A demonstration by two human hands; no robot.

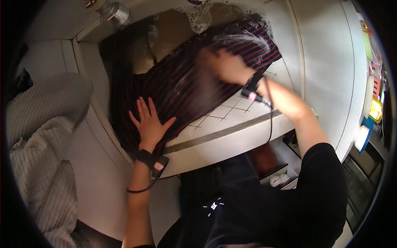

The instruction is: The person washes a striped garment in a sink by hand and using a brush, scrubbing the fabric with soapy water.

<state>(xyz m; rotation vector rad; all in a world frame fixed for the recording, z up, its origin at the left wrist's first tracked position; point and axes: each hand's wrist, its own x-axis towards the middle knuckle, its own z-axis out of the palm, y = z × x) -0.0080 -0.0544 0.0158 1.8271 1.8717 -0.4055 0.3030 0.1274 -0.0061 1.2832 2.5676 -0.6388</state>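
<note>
A wet dark cloth with thin red stripes (165, 89) lies spread over the sloping washboard of a sink, a streak of suds near its far right end. My left hand (151, 126) rests flat on the cloth's near left part, fingers spread. Over the cloth's middle is my right hand (231, 68), its fingers smeared by motion. Whether it holds anything cannot be made out. Bare white washboard (223, 113) with crossed dark grooves shows along the cloth's near edge. Both wrists wear black straps with small cabled devices.
Murky water with foam (200, 18) fills the sink's far part. A metal tap (115, 14) stands at the far left. Grey ribbed fabric (45, 136) is heaped on the left. An open drawer (285, 155) is below the sink's front edge; small colourful items line the right side.
</note>
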